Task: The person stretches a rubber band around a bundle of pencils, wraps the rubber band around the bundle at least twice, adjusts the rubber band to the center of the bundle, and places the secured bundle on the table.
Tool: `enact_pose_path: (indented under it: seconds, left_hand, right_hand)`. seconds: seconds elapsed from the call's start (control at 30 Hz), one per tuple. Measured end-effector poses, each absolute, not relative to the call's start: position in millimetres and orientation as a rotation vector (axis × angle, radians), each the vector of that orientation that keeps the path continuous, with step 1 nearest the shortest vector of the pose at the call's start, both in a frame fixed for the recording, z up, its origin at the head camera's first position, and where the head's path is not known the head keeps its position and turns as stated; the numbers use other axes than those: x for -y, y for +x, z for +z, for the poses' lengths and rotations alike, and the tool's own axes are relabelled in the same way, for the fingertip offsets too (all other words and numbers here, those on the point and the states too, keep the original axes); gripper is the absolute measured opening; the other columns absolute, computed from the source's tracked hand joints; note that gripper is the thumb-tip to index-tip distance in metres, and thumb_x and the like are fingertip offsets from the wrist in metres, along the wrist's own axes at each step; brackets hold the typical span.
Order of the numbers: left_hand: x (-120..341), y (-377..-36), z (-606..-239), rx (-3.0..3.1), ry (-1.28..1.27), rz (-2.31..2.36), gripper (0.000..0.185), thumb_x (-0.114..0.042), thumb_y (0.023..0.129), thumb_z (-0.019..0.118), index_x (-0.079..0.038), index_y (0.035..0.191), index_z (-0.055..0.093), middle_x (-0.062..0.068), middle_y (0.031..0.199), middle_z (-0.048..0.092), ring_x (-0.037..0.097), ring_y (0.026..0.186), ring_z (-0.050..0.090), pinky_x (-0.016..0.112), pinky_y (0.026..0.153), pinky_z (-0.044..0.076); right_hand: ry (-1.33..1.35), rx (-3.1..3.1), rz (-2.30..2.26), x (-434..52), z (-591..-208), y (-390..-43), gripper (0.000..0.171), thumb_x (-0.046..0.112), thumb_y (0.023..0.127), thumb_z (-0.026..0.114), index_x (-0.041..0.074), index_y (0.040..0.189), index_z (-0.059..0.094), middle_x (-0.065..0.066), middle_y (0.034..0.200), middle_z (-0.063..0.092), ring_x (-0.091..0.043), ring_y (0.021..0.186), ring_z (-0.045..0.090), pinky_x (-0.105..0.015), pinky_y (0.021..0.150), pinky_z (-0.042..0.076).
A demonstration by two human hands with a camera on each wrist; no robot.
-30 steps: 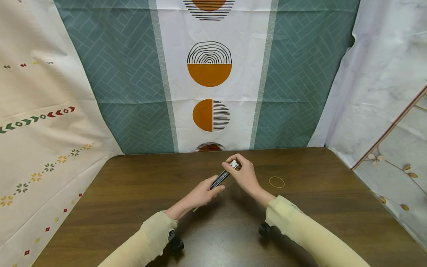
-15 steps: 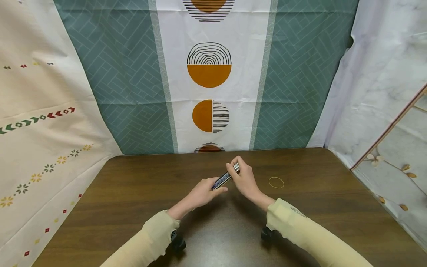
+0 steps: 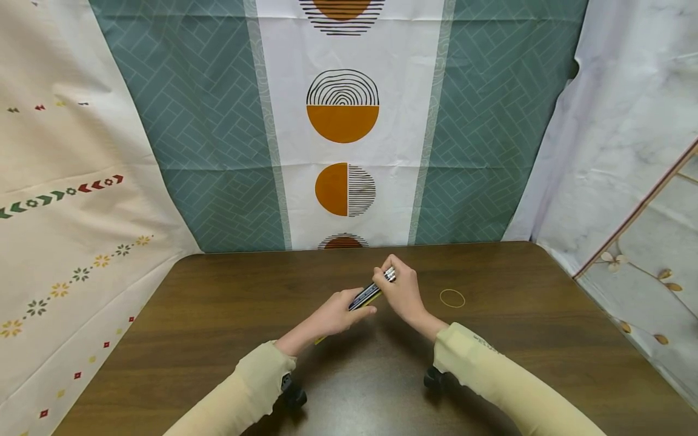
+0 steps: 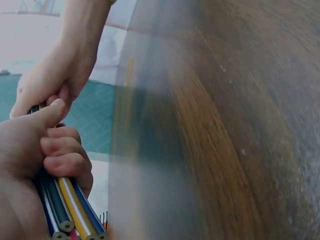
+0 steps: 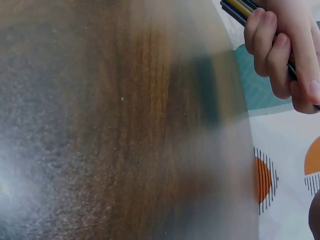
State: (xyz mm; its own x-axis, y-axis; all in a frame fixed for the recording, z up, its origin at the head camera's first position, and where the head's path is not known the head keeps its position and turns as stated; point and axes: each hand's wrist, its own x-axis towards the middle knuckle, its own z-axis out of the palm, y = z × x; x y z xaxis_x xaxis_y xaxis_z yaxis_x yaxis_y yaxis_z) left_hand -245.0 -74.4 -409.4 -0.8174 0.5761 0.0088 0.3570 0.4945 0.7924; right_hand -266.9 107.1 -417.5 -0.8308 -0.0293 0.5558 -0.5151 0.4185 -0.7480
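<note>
Both hands hold one bundle of coloured pencils (image 3: 372,292) above the middle of the dark wooden table (image 3: 218,315). My left hand (image 3: 335,315) grips the near end of the bundle; in the left wrist view the blue, yellow and green pencils (image 4: 70,210) stick out below its curled fingers. My right hand (image 3: 400,290) grips the far end, with the pencil tips showing at its fingers. In the right wrist view, its fingers (image 5: 280,50) curl round the pencils (image 5: 237,7). A thin yellow rubber band (image 3: 452,297) lies on the table to the right of the right hand.
Patterned cloths hang behind and beside the table: teal and white with orange half-circles (image 3: 342,121) at the back, cream at the left (image 3: 65,212), marbled white at the right (image 3: 627,151). The table's back edge runs just beyond the hands.
The hands and the bundle have shifted slightly to the right. The right hand has closed more tightly over the far end of the pencils.
</note>
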Motion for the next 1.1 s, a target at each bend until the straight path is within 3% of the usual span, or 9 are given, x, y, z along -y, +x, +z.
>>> enact_pose_path:
  seconds: [0.13,0.3,0.43,0.63,0.77,0.97,1.1]
  left_hand:
    - [75,-248,-410,-2.546,0.82,1.211,0.023,-0.029,0.1,0.059,-0.008,0.109,0.061,-0.003,0.072,0.047,0.009,0.057,0.042,0.023,0.055,0.038]
    - [80,-250,-410,-2.581,0.797,1.208,0.029,-0.03,0.101,0.057,-0.007,0.117,0.062,-0.002,0.073,0.047,0.01,0.06,0.041,0.023,0.057,0.037]
    - [83,-251,-411,-2.58,0.783,1.21,0.03,-0.036,0.101,0.056,-0.01,0.113,0.061,-0.003,0.072,0.043,0.01,0.058,0.038,0.023,0.055,0.036]
    - [84,-251,-412,-2.594,0.778,1.195,0.026,-0.035,0.1,0.057,-0.01,0.103,0.061,-0.004,0.067,0.04,0.01,0.055,0.034,0.022,0.053,0.033]
    - [85,-251,-412,-2.593,0.777,1.184,0.027,-0.036,0.1,0.056,-0.01,0.105,0.062,-0.004,0.067,0.04,0.01,0.055,0.035,0.022,0.053,0.034]
    - [88,-251,-410,-2.608,0.786,1.143,0.028,-0.038,0.1,0.056,-0.011,0.102,0.062,-0.003,0.069,0.041,0.01,0.058,0.038,0.023,0.055,0.035]
    - [88,-251,-411,-2.616,0.792,1.135,0.026,-0.037,0.1,0.058,-0.012,0.099,0.063,-0.003,0.069,0.04,0.01,0.059,0.039,0.023,0.057,0.035]
  right_hand:
    - [0.528,2.222,1.494,-109,-417,-261,0.015,0.019,0.093,0.07,0.013,0.096,0.057,-0.005,0.082,0.063,-0.003,0.062,0.052,-0.02,0.055,0.045]
    - [0.565,2.262,1.582,-113,-415,-246,0.052,0.025,0.091,0.073,0.021,0.136,0.049,-0.005,0.126,0.064,-0.009,0.081,0.064,-0.024,0.07,0.053]
    - [0.587,2.309,1.555,-116,-416,-237,0.068,0.025,0.093,0.07,0.024,0.152,0.035,-0.005,0.145,0.054,-0.019,0.095,0.067,-0.03,0.083,0.054]
    - [0.653,2.362,1.592,-116,-418,-229,0.076,0.025,0.098,0.063,0.025,0.159,0.017,-0.005,0.159,0.037,-0.029,0.121,0.063,-0.047,0.101,0.048]
    - [0.7,2.371,1.586,-117,-418,-227,0.078,0.023,0.098,0.062,0.023,0.159,0.014,-0.006,0.161,0.033,-0.032,0.121,0.063,-0.054,0.102,0.046]
    - [0.738,2.392,1.459,-122,-418,-228,0.072,0.018,0.098,0.062,0.019,0.158,0.022,-0.009,0.157,0.04,-0.03,0.112,0.068,-0.049,0.093,0.053]
    - [0.762,2.393,1.439,-124,-416,-227,0.071,0.015,0.098,0.062,0.019,0.158,0.023,-0.01,0.157,0.04,-0.031,0.117,0.066,-0.05,0.095,0.052]
